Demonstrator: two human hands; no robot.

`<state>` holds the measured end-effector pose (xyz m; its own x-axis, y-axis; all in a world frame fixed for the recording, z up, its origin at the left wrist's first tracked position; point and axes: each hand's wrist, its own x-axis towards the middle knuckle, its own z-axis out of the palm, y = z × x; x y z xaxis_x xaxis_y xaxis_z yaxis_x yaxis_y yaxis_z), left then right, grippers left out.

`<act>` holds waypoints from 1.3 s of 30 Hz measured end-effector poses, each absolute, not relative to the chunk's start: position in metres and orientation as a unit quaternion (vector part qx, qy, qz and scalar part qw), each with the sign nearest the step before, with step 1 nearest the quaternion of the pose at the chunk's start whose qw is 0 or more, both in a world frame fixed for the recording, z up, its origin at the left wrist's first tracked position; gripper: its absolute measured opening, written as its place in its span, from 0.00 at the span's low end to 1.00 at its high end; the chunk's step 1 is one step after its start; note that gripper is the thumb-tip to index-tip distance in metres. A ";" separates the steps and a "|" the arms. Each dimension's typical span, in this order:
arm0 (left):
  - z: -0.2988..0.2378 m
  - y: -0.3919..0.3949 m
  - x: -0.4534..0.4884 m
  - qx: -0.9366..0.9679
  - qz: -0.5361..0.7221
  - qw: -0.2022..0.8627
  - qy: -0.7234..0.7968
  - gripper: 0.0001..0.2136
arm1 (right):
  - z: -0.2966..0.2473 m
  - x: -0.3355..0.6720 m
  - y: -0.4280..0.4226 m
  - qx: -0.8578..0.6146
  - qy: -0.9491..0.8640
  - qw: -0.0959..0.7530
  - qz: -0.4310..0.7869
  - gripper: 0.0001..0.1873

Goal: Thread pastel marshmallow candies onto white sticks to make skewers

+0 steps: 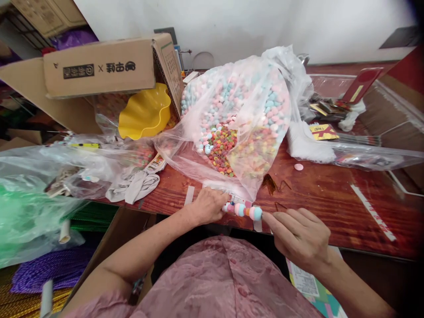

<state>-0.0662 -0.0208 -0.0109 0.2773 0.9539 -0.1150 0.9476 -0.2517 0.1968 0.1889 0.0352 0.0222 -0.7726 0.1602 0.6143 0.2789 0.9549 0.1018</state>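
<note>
A short string of pastel beads (244,210), pink, blue and orange, stretches between my two hands at the near edge of the red wooden table (331,194). My left hand (207,205) is closed round the string's left end. My right hand (298,236) pinches the right end, by a blue bead. Just behind them lies a big clear plastic bag (232,119) full of pastel and multicoloured beads, its mouth open toward me.
A yellow wavy bowl (144,112) sits under an open cardboard box (102,66) at the back left. Crumpled clear bags (49,168) and green netting (23,216) lie left. A loose pink bead (298,167), white tassels (308,143) and packets rest right.
</note>
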 end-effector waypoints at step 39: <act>0.006 -0.010 -0.052 0.753 0.146 0.378 0.518 0.10 | 0.030 0.195 0.048 -0.037 -0.939 0.327 -0.095 0.12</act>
<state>-0.0520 -0.0098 0.0062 0.4205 0.8911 -0.1706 0.6699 -0.1781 0.7208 0.1952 0.0478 0.0298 -0.7834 0.0078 0.6214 0.1326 0.9790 0.1548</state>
